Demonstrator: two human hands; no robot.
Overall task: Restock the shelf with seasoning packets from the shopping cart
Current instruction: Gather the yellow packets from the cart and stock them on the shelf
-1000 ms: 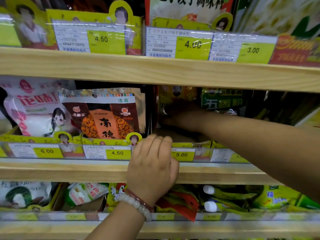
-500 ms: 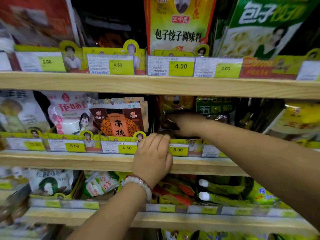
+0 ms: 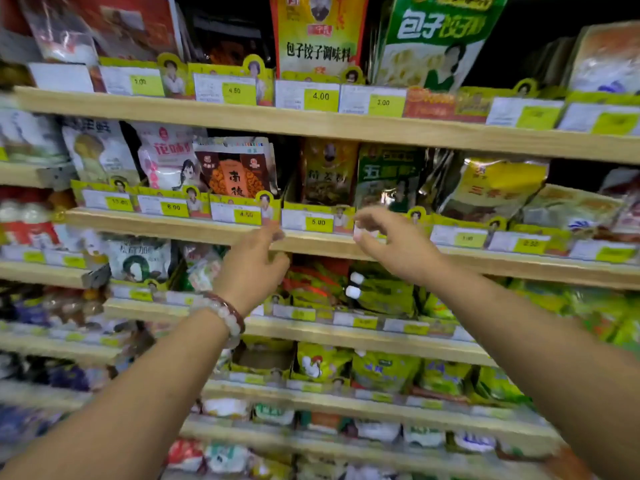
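Head view: both bare forearms reach up toward the pale wooden shelf (image 3: 311,242). The left hand (image 3: 251,263), with a bead bracelet (image 3: 227,315) on its wrist, hangs before the shelf's front edge, fingers loosely curled, holding nothing. The right hand (image 3: 394,242) hovers with fingers spread and relaxed, empty. The brown-and-yellow seasoning packets (image 3: 327,173) stand upright, long axis vertical, behind the "5.00" price tag (image 3: 318,222). Beside them a green packet (image 3: 388,176) reads "五".

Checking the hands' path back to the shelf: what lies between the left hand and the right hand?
In the head view, between the left hand and right hand show the wooden shelf edge and the 5.00 price tag.
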